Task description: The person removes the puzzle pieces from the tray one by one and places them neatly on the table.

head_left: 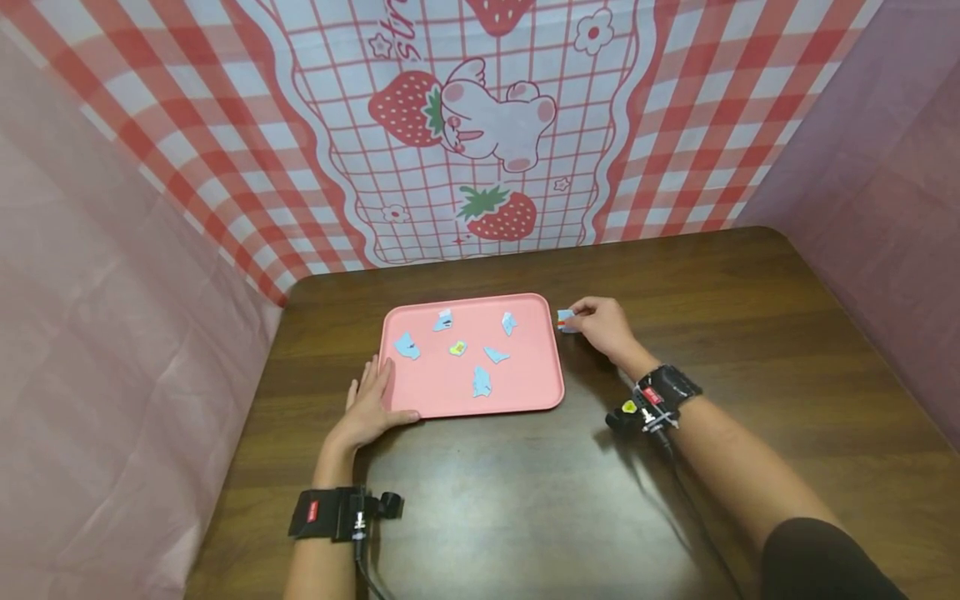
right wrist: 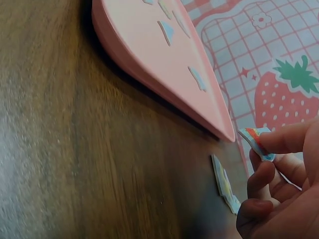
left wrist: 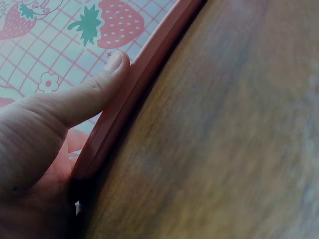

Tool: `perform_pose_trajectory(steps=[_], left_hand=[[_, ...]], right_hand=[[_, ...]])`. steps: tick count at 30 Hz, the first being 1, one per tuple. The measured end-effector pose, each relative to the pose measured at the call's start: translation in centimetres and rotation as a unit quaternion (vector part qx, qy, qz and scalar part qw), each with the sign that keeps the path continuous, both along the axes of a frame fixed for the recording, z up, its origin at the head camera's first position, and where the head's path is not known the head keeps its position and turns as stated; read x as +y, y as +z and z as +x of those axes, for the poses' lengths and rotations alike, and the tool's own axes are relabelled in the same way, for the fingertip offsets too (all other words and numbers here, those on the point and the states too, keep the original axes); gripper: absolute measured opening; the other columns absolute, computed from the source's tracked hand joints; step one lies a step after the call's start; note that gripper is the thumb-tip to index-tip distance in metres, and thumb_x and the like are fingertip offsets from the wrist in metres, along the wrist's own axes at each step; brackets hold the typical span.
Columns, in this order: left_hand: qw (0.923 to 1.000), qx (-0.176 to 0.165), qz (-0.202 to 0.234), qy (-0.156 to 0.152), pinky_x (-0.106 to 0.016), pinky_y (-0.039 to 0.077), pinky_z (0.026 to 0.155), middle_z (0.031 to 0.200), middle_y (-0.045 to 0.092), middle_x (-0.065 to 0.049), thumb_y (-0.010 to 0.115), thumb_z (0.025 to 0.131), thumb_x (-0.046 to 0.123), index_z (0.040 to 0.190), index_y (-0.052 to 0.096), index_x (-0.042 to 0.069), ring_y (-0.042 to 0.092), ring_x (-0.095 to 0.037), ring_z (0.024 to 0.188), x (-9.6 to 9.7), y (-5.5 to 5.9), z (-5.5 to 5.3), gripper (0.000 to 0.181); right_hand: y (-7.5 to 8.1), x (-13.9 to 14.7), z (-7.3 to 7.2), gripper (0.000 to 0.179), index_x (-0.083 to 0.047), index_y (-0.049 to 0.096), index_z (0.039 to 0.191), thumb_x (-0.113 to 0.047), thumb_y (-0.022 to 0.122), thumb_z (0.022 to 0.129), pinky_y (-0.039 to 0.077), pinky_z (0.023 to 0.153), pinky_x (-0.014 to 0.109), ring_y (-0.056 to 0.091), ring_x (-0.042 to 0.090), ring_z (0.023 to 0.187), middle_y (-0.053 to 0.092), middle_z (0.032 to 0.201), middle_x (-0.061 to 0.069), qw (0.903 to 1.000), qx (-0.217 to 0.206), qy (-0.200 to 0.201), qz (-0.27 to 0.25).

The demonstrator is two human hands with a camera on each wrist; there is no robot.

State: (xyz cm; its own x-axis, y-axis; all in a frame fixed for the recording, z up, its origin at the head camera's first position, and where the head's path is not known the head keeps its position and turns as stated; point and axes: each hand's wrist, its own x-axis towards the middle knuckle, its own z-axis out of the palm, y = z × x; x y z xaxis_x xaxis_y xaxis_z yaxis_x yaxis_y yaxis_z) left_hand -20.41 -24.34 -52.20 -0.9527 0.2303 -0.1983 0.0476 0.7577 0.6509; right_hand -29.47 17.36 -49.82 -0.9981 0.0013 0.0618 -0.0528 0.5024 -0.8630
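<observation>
A pink tray lies on the table, with several torn-looking light-blue flat pieces spread over it and a small yellow-green piece among them. My left hand rests at the tray's near-left corner, its thumb along the front rim and its fingers spread along the left side. Just off the tray's right side, my right hand pinches a small light-blue cardboard piece with a red-orange band between thumb and fingers. Below it in the right wrist view, another irregular piece with some yellow stands near the table.
A small yellow piece shows by the right wrist's camera mount. Brown wood tabletop surrounds the tray. A strawberry-print cloth hangs behind the table, with pink curtains at both sides. Cables trail from both wrist cameras.
</observation>
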Motion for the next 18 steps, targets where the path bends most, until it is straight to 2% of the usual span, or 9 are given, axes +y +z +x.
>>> perform_pose_trajectory(steps=[12,18], left_hand=[[1.0000,0.003,0.006,-0.003,-0.058,-0.012,0.117,0.167,-0.004,-0.020,0.081,0.080,0.050,0.161,0.007,0.001,-0.013,-0.034,0.153,0.0,0.1,0.0,0.120],[0.9999,0.002,0.011,-0.003,-0.058,-0.012,0.117,0.167,-0.004,-0.020,0.082,0.080,0.048,0.161,0.008,0.000,-0.012,-0.035,0.153,0.0,0.3,0.1,0.120]], right_hand=[[-0.1,1.5,-0.2,0.019,0.009,0.072,0.099,-0.007,0.072,0.088,0.044,0.075,0.029,0.060,0.025,0.089,0.071,0.100,0.022,0.9996,-0.001,-0.028,0.005],[-0.2,2.4,-0.2,0.019,0.009,0.073,0.098,-0.007,0.072,0.088,0.045,0.071,0.026,0.060,0.019,0.081,0.073,0.095,0.019,0.9992,0.002,-0.039,0.010]])
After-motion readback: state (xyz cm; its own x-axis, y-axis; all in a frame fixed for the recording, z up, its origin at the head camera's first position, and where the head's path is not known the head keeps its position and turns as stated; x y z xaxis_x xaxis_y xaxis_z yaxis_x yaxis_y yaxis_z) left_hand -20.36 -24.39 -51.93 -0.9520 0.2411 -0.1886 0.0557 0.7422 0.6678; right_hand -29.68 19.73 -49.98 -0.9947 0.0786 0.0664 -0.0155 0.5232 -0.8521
